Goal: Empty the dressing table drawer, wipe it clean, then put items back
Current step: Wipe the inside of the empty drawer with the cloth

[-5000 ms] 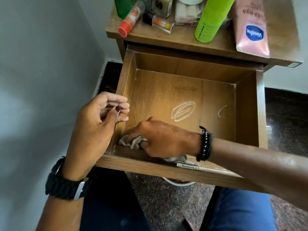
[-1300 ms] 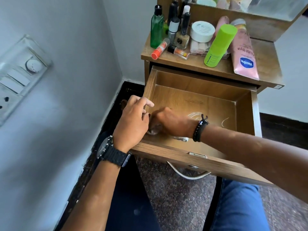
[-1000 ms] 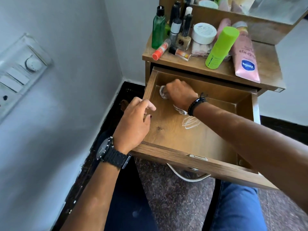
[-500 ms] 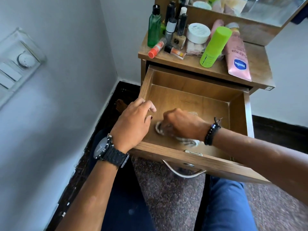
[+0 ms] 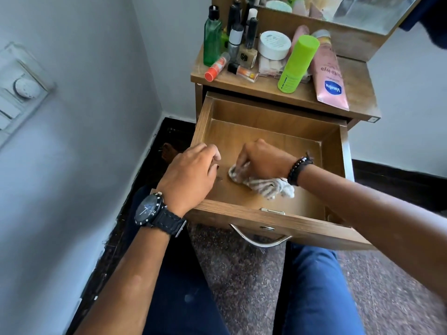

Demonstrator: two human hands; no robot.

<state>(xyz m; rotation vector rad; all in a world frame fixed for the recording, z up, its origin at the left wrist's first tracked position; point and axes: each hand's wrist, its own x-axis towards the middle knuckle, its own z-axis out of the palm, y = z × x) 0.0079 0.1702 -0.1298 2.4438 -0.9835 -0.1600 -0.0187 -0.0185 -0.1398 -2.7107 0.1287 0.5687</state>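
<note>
Grey walls meet in the corner, and tucked into it stands the small wooden table [image 5: 358,76], its top crowded with the bottles, jar and tubes that look to have come out of the drawer. The drawer [image 5: 268,215] is pulled well out over the person's knees and holds nothing but the cloth. The right hand [image 5: 263,162] is down on the drawer floor, fingers [image 5: 242,163] curled tight round the bunched striped cloth [image 5: 266,184], pressing it to the wood left of centre; the loose tail of the cloth trails out under the wrist toward the front-right. The left hand [image 5: 191,175] sits on the drawer's left wall near the front corner, fingers bent over the edge, steadying it, just beside the cloth but apart from it. What matters now: the unwiped stretch, by my reckoning, lies to the right and toward the back, away from the left hand, so the right hand is the one placed to sweep that way. Restocking is not yet begun.
</note>
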